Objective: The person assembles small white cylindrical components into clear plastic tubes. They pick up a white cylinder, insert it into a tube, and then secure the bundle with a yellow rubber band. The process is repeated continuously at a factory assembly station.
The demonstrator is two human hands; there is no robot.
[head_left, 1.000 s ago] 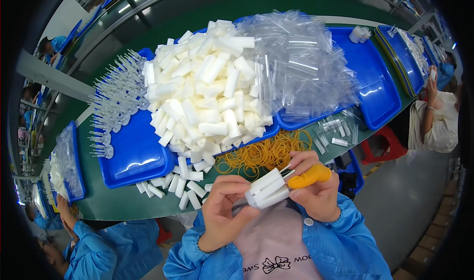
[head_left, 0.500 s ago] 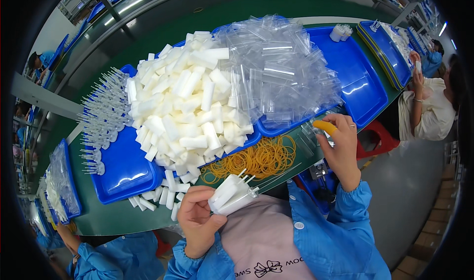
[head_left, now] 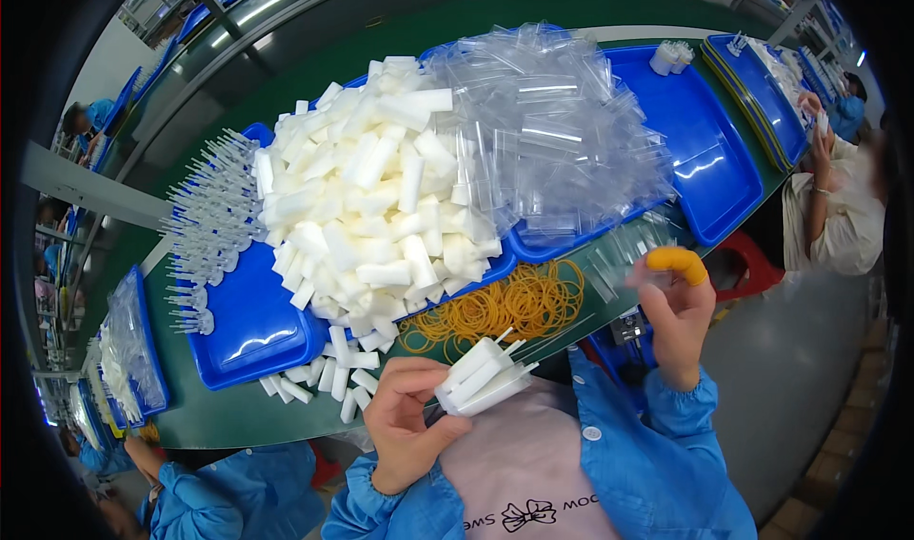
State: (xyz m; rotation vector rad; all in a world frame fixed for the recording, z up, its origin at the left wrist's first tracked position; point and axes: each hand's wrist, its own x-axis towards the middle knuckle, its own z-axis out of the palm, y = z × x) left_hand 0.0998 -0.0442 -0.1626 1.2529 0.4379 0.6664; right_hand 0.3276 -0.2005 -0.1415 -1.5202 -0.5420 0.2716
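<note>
My left hand (head_left: pixel 411 424) pinches the lower end of a bundle of white foam pieces (head_left: pixel 479 376) with thin prongs at its far end and clear plastic along its side. To the right, my right hand (head_left: pixel 678 311) has a yellow finger cot (head_left: pixel 677 262) on its bent index finger. Its thumb and index finger come together beside loose clear plastic pieces (head_left: pixel 614 254) at the table edge; what they hold, if anything, is blurred. A heap of orange rubber bands (head_left: pixel 505 307) lies between the hands and the trays.
White foam pieces (head_left: pixel 371 197) and clear plastic sheets (head_left: pixel 552 130) are heaped on blue trays. Pronged white parts (head_left: pixel 211 211) stand at the left tray (head_left: pixel 252 335). A right-hand tray (head_left: pixel 709 159) holds small white pieces (head_left: pixel 672 57). People in work clothes sit on both sides.
My right hand has drawn back slightly right and down from the clear pieces, its index finger more bent. The left hand keeps its bundle, now tilted flatter. The whole view has shifted slightly.
</note>
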